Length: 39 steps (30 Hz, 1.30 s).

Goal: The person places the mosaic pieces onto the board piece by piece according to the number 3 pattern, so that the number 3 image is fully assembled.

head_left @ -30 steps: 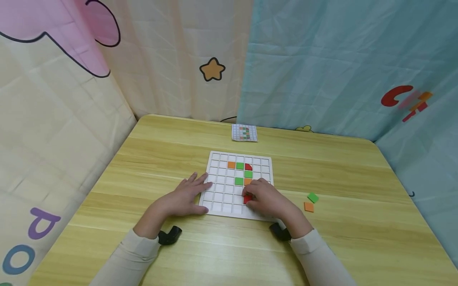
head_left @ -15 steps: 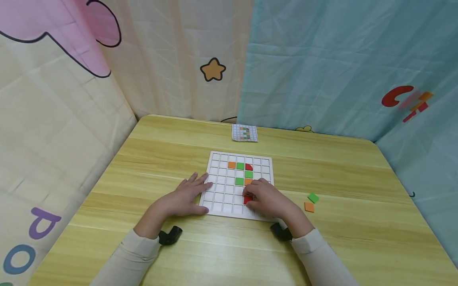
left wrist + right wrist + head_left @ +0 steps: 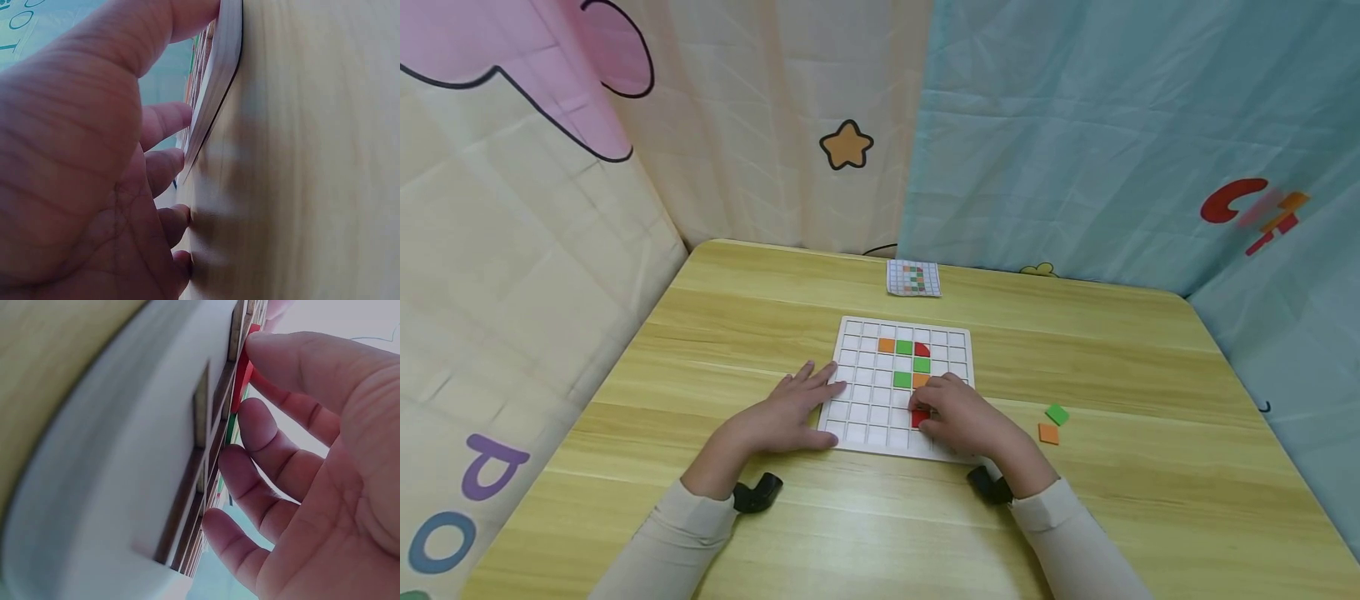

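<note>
A white grid board point(image 3: 861, 413) lies on the table. My left hand point(image 3: 784, 414) spreads its straight fingers at the board's left edge, thumb and fingertips over the rim and the outer two fingers on the table. On the board's lower right part, my right hand point(image 3: 958, 417) pinches a red tile point(image 3: 241, 384) between thumb and index finger, the other fingers loosely bent. Above it sit orange tiles point(image 3: 887, 345), green tiles point(image 3: 902, 380) and a red rounded-corner tile point(image 3: 922, 350). The right hand hides some cells.
A loose green tile point(image 3: 1057, 414) and an orange tile point(image 3: 1048, 433) lie on the table right of the board. Behind the board is a small printed pattern card point(image 3: 913, 278). Printed curtains point(image 3: 1037, 150) hang along the table's far edge.
</note>
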Motion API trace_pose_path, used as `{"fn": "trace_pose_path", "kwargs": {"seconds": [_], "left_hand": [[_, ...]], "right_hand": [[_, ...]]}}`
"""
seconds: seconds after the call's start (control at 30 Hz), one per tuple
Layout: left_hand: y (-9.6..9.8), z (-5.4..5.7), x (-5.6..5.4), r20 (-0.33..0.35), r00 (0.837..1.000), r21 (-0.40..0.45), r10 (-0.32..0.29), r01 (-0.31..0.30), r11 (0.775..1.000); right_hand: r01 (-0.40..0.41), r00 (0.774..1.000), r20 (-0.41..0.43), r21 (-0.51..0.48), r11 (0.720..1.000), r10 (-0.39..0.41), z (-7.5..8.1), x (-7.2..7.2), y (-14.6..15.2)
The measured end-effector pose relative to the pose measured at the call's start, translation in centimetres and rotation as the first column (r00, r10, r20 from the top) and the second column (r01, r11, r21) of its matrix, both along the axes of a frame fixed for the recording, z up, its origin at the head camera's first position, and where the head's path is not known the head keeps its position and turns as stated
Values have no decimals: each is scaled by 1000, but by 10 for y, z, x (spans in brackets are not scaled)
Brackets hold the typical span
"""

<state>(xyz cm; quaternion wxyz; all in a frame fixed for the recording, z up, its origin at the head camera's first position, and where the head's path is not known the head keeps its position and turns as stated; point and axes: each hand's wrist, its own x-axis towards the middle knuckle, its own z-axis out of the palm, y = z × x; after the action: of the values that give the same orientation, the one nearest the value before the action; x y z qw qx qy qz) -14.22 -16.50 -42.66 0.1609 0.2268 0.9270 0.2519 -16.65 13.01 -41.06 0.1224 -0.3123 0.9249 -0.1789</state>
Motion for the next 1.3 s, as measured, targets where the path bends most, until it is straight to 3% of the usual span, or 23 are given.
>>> {"fn": "trace_pose_path", "kwargs": {"seconds": [0.8, 1.3], "left_hand": [[0, 0, 0, 7, 1000, -4, -3, 4, 1000], [-1, 1, -1, 15, 1000, -19, -2, 2, 1000]], "right_hand": [[3, 1000, 3, -14, 1000, -3, 1, 1, 0], [118, 992, 59, -112, 987, -112, 17, -7, 29]]}}
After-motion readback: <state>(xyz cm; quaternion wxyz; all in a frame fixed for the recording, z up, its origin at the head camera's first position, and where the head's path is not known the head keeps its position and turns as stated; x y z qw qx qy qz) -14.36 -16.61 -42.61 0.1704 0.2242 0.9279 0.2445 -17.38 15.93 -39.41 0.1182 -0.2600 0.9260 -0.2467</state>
